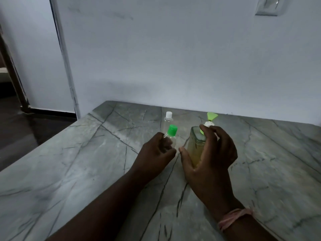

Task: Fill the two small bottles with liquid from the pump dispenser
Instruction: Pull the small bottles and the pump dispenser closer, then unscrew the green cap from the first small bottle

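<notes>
A small clear bottle with a green cap (171, 134) is tilted in my left hand (154, 153), whose fingers wrap its body. Behind it a second small clear bottle with a white cap (168, 120) stands upright on the grey marble table (86, 171). To the right stands the pump dispenser (195, 145), a clear bottle of yellowish liquid with a green pump head (211, 117). My right hand (208, 157) curls around the dispenser's right side, fingers spread, thumb at its lower left. Whether the palm presses the dispenser I cannot tell.
A pale wall runs right behind the bottles. The table's left edge drops to a dark floor by a doorway (13, 80). A pink band (234, 216) circles my right wrist.
</notes>
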{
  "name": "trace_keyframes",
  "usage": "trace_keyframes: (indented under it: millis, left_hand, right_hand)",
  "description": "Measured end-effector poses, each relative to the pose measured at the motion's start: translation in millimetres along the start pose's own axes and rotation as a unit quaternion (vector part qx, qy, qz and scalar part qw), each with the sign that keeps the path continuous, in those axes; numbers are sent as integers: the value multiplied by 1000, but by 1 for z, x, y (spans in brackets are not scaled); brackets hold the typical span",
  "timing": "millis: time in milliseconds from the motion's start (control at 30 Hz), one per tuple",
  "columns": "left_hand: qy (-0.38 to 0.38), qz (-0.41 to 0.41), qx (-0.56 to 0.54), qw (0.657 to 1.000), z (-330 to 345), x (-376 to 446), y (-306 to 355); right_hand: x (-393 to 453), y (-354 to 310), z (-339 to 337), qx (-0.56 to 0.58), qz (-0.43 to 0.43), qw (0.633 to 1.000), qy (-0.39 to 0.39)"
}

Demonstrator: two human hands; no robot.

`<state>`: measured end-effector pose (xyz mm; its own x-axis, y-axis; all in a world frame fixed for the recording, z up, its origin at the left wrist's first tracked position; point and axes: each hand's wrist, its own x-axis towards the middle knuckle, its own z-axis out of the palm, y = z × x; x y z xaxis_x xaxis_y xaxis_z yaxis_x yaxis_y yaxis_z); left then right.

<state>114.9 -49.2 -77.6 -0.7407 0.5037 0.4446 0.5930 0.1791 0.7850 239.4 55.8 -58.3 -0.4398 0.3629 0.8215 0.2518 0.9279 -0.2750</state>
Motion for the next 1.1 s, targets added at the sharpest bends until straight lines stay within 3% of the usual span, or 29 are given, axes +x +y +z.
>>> trace_keyframes:
  millis: [500, 700, 867, 1100]
  left_hand:
    - [11, -16, 20, 1000, -4, -1, 1]
    - [0, 19, 10, 1000, -8, -2, 1]
    - [0, 18, -28, 999, -12, 3, -1]
    - [-18, 14, -70, 997, -16, 6, -3]
  right_hand:
    - [-1, -6, -9, -10, 22, 1000, -20]
    - [17, -28, -17, 93, -76, 988, -101]
    - [51, -52, -6, 54, 5, 978, -202]
    - [67, -71, 23, 52, 33, 977, -204]
